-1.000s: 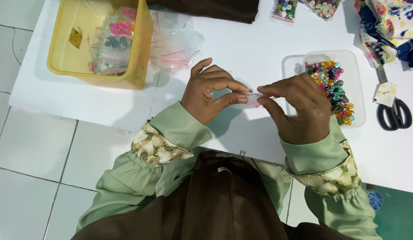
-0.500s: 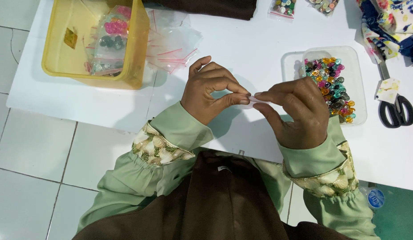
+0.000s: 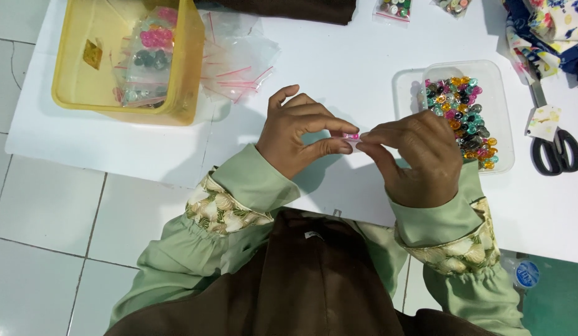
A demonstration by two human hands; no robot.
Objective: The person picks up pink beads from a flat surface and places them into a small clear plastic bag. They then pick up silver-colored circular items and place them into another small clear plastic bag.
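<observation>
Both hands meet above the white table (image 3: 338,56), fingertips pinched together on a small clear plastic zip bag with a pink seal strip (image 3: 351,138). The left hand (image 3: 301,134) grips it between thumb and forefinger from one side; the right hand (image 3: 419,158) clamps the other end the same way. The bag hangs just off the table, between the two hands, and most of it is hidden by the fingers.

Judging from the pinch, the work goes best with the fingertips close to the seal strip, pressure kept even, and the grip light enough that the thin film does not crumple.

The bag's long axis appears to run left to right, from one hand to the other; which end is the mouth I cannot tell.

Just beside the right hand sits a shallow clear plastic tray of mixed coloured beads (image 3: 463,115). Farther left, a yellow plastic tub (image 3: 189,68) holds filled bags.
</observation>
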